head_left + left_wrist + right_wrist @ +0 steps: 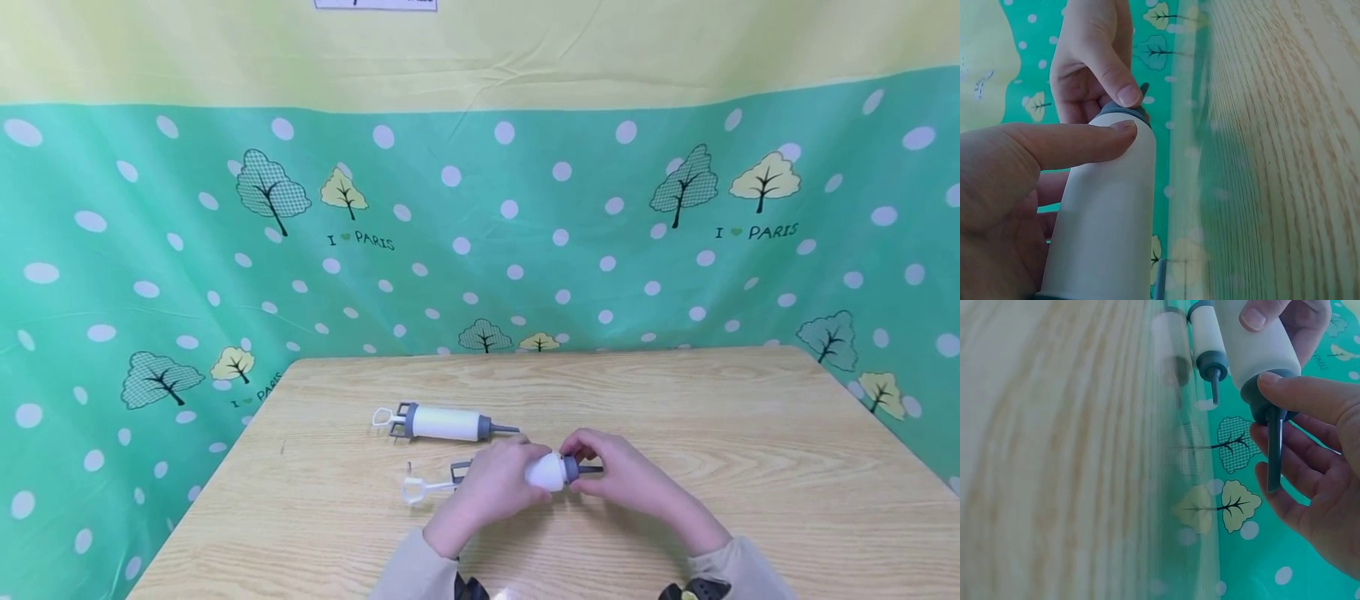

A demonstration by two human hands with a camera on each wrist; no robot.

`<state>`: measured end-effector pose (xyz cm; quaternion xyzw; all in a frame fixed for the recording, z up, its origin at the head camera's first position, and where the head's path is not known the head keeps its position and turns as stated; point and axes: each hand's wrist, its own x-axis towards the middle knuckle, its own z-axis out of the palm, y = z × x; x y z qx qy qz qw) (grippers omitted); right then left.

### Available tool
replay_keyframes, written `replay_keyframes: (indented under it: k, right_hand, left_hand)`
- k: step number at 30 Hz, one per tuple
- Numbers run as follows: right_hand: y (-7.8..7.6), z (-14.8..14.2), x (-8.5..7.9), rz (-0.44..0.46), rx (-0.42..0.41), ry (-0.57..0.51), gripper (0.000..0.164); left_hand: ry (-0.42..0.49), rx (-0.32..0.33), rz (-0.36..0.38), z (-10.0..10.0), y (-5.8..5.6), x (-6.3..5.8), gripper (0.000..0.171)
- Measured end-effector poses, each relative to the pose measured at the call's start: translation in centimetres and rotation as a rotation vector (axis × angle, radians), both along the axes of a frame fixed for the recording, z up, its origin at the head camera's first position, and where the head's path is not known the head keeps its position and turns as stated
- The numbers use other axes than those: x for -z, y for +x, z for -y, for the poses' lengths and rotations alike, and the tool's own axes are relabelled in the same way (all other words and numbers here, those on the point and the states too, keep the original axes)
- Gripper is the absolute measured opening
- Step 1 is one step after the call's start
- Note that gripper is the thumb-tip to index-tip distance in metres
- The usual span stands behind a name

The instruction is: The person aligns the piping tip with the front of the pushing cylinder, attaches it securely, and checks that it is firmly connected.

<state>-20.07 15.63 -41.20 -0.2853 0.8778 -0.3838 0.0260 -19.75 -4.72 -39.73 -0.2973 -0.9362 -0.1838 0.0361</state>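
My left hand (498, 479) grips the white barrel of a large syringe-like dispenser (545, 472), its thumb lying across the barrel in the left wrist view. My right hand (621, 472) pinches the grey end cap (1252, 400) between thumb and fingers. From that cap a thin dark nozzle (1274, 450) sticks out past the fingers. At the other end, a white looped handle (414, 490) extends to the left of my left hand. Part of the barrel is hidden under the left hand.
A second dispenser (447, 423) of the same kind lies just behind on the wooden table (712, 417), nozzle to the right, handle to the left. Behind the table hangs a green and yellow curtain (540, 192) with dots and trees.
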Motion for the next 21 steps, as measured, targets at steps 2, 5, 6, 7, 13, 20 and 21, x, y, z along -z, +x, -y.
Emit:
replay_keyframes:
  k: [2,5,6,7,13,20,21]
  right_hand:
    - [-0.01,0.03,0.01,0.015,0.01,-0.001,0.033]
    - [-0.05,-0.01,0.04,0.035,0.019,-0.008,0.033]
    - [-0.09,-0.05,0.07,0.039,0.016,-0.012,0.033]
    - [-0.1,-0.1,0.08,0.045,0.018,-0.016,0.033]
    - [-0.15,-0.44,0.23,0.031,-0.015,-0.026,0.033]
    - [-0.1,-0.44,0.14,0.078,-0.005,-0.018,0.031]
    - [-0.1,-0.44,0.13,0.088,-0.003,-0.017,0.032]
  left_hand:
    - [0.001,-0.001,0.006,0.0,-0.03,-0.01,0.047]
    - [-0.002,-0.003,0.008,0.01,-0.07,-0.09,0.048]
    - [-0.004,-0.003,0.008,0.03,-0.08,-0.12,0.049]
    - [-0.004,-0.003,0.008,0.03,-0.09,-0.15,0.049]
    - [0.006,0.005,-0.004,0.16,-0.16,-0.15,0.051]
    - [0.0,0.0,-0.006,0.19,-0.22,-0.24,0.053]
    - [0.0,-0.004,-0.005,0.17,-0.24,-0.26,0.053]
